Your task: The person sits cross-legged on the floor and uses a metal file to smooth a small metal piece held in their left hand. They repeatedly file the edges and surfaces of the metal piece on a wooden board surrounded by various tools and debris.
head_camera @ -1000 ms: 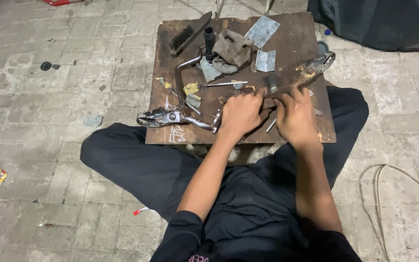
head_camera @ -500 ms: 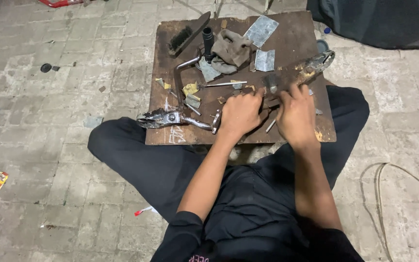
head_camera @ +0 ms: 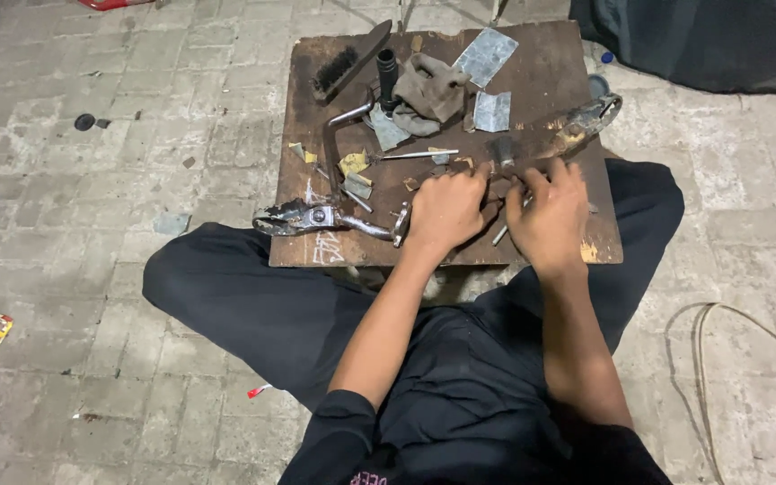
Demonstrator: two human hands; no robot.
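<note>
Legs in dark trousers sit crossed on a floor of pale, dusty paving bricks, a low brown wooden worktop resting just beyond the knees. Both hands lie on its near edge: the left hand and right hand press side by side on a long rusty metal part that runs away to the far right; whether either grip is clamped round it cannot be told. One chromed lever lies at the near left. Farther back sit two grey metal sheets, one brush, one crumpled rag and one black tube. One cable curls on the floor at right.
</note>
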